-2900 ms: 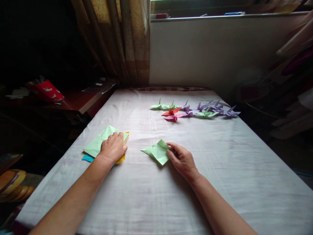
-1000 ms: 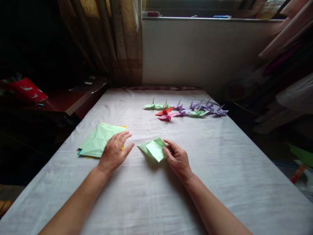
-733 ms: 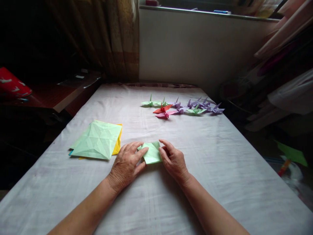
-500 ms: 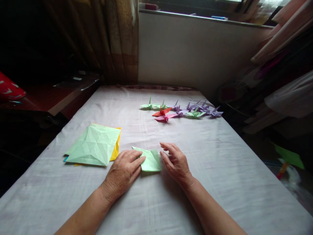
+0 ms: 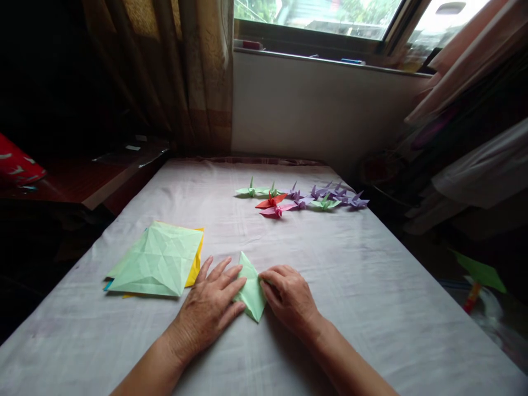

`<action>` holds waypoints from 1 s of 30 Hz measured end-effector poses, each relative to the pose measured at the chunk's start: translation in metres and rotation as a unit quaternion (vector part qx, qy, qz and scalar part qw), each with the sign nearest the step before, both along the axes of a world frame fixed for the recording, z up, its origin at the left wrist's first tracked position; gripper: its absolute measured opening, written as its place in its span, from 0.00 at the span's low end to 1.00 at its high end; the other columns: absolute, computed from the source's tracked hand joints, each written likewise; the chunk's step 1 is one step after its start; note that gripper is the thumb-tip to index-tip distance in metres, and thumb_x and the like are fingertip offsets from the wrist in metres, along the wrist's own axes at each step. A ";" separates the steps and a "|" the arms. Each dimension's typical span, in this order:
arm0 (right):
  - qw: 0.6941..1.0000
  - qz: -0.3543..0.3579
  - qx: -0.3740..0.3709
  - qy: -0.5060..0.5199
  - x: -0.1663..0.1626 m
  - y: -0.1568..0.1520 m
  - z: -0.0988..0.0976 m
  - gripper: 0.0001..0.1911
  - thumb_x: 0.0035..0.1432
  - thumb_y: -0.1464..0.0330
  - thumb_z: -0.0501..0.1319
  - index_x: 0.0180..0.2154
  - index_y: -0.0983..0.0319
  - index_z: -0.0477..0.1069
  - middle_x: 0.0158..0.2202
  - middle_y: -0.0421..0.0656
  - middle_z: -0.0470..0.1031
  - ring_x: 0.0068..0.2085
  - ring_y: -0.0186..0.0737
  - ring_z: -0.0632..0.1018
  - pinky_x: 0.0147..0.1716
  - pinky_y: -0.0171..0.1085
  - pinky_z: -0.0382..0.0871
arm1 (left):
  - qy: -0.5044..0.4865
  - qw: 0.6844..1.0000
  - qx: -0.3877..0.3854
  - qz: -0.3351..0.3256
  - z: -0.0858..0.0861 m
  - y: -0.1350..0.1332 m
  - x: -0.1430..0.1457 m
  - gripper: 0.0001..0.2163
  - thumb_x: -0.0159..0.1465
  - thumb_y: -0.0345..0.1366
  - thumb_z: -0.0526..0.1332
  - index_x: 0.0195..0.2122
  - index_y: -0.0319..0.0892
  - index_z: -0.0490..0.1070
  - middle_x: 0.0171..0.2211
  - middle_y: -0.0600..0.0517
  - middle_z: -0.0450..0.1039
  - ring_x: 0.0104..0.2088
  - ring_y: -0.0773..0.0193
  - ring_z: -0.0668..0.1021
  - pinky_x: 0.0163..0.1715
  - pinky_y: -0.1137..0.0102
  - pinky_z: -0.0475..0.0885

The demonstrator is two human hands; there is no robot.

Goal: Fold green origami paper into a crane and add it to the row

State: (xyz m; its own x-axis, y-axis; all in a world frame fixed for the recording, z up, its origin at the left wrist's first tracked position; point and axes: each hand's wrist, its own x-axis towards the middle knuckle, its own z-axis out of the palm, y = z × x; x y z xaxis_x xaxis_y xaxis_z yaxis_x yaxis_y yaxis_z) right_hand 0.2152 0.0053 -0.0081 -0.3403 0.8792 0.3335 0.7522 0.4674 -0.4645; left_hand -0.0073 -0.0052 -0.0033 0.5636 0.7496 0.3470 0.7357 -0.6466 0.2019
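A folded light green paper [image 5: 251, 289], now a narrow kite shape, lies on the white cloth-covered table [image 5: 338, 286] between my hands. My left hand [image 5: 208, 308] rests flat on its left side with fingers stretched out, pressing it down. My right hand [image 5: 289, 297] has its fingers curled down onto the paper's right edge, pressing a fold. To the left lies a stack of creased square sheets [image 5: 159, 259], light green on top with yellow and blue beneath.
Several finished paper cranes [image 5: 297, 199] in green, red, pink and purple sit in a row at the far middle of the table. A dark wooden side table [image 5: 103, 176] stands left. Curtains [image 5: 198, 71] and a window sill are behind; clutter fills the right side.
My left hand left the sheet stack and moved right onto the green paper. The paper was turned and folded from a wider shape into a narrow kite. The view tilted up.
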 end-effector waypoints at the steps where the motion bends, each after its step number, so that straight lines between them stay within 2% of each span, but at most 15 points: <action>1: 1.000 -0.009 0.002 0.012 0.002 -0.003 -0.001 0.07 0.61 0.71 0.59 0.37 0.58 0.75 0.34 0.43 0.78 0.37 0.40 0.76 0.39 0.38 0.66 | -0.009 1.000 0.011 -0.005 0.001 0.000 0.001 0.13 0.66 0.40 0.61 0.52 0.49 0.73 0.55 0.49 0.75 0.61 0.49 0.69 0.65 0.44 0.51; 4: 0.999 -0.007 0.007 0.042 0.005 -0.007 -0.003 0.07 0.62 0.70 0.59 0.38 0.57 0.76 0.35 0.43 0.78 0.37 0.41 0.76 0.40 0.39 0.67 | -0.032 0.998 0.033 -0.040 0.001 0.001 0.003 0.10 0.68 0.37 0.59 0.48 0.48 0.74 0.49 0.50 0.78 0.56 0.53 0.75 0.65 0.46 0.53; 7: 0.997 0.013 0.003 0.071 0.007 -0.004 -0.003 0.08 0.61 0.71 0.59 0.38 0.56 0.77 0.38 0.43 0.79 0.39 0.41 0.77 0.41 0.40 0.69 | -0.052 0.997 0.024 -0.059 0.001 0.002 0.004 0.08 0.69 0.37 0.58 0.45 0.48 0.75 0.44 0.53 0.81 0.53 0.54 0.77 0.65 0.47 0.54; 11: 0.994 0.039 -0.022 0.096 0.012 0.000 -0.002 0.09 0.62 0.69 0.58 0.39 0.56 0.78 0.40 0.44 0.79 0.41 0.41 0.77 0.43 0.41 0.71 | -0.075 0.996 -0.019 -0.043 0.001 0.001 0.003 0.08 0.70 0.38 0.57 0.44 0.49 0.75 0.44 0.55 0.81 0.52 0.55 0.78 0.64 0.46 0.53; 16: 0.989 0.088 -0.059 0.100 0.023 0.002 0.006 0.09 0.62 0.66 0.61 0.42 0.57 0.77 0.44 0.45 0.79 0.44 0.41 0.78 0.45 0.42 0.72 | -0.081 0.995 -0.057 -0.032 -0.001 0.002 -0.002 0.09 0.71 0.37 0.55 0.45 0.48 0.74 0.44 0.54 0.81 0.51 0.55 0.79 0.62 0.46 0.57; 21: 0.986 0.144 -0.060 0.060 0.029 0.003 0.013 0.16 0.59 0.62 0.65 0.48 0.58 0.75 0.48 0.48 0.77 0.46 0.44 0.77 0.47 0.44 0.72 | -0.102 0.992 -0.068 -0.011 -0.002 0.004 -0.002 0.10 0.71 0.36 0.54 0.46 0.47 0.74 0.41 0.53 0.82 0.47 0.57 0.80 0.60 0.48 0.62; 25: 0.992 0.103 -0.030 0.060 0.026 0.003 0.006 0.08 0.63 0.66 0.61 0.43 0.57 0.77 0.43 0.46 0.79 0.42 0.41 0.78 0.44 0.42 0.73 | -0.116 0.991 -0.058 0.017 -0.003 0.004 0.000 0.10 0.71 0.36 0.54 0.43 0.46 0.75 0.39 0.52 0.82 0.46 0.58 0.81 0.60 0.50 0.64; 30: 0.996 0.027 -0.018 0.082 0.019 0.002 -0.001 0.09 0.64 0.68 0.59 0.34 0.58 0.78 0.37 0.44 0.80 0.39 0.40 0.79 0.41 0.40 0.73 | -0.125 0.989 -0.055 0.051 -0.001 0.003 0.002 0.07 0.69 0.34 0.56 0.41 0.46 0.74 0.37 0.53 0.81 0.43 0.59 0.81 0.59 0.52 0.64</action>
State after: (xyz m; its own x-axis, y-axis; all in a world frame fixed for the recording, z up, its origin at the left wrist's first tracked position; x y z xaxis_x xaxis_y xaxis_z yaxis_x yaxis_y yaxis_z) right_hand 0.2341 0.0078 -0.0090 -0.3301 0.8735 0.3577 0.6392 0.4857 -0.5962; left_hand -0.0049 -0.0020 -0.0039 0.3906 0.8390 0.3788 0.7142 -0.5358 0.4504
